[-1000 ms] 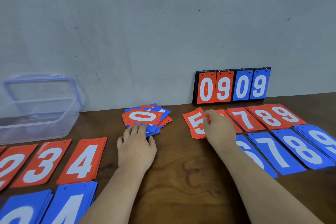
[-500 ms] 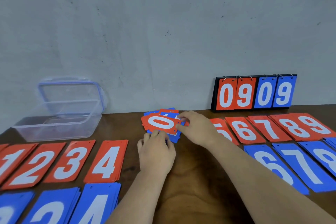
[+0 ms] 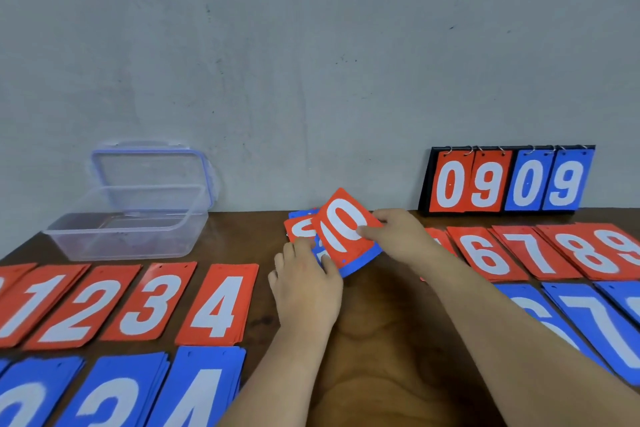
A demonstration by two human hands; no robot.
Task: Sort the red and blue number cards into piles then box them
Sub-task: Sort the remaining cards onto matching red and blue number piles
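A mixed heap of red and blue cards [image 3: 300,231] lies at the table's far middle. My right hand [image 3: 398,236] pinches a red 0 card [image 3: 341,222] by its right edge and tilts it up off the heap, with a blue card [image 3: 362,259] showing under it. My left hand [image 3: 306,282] rests on the heap's near edge, fingers on the cards. Red piles 1 to 4 [image 3: 135,303] lie at the left above blue piles [image 3: 114,392]. Red piles 6 to 9 [image 3: 540,253] lie at the right above blue ones [image 3: 595,326].
A clear plastic box [image 3: 130,236] stands open at the back left, its lid [image 3: 152,170] leaning on the wall. A black flip scoreboard [image 3: 509,180] showing 09 09 stands at the back right. Bare brown table [image 3: 381,340] lies between my forearms.
My right hand came left from the red 5 pile to the heap and lifted the red 0 card. The view shifted, so everything slid rightward. My left hand stayed at the heap.
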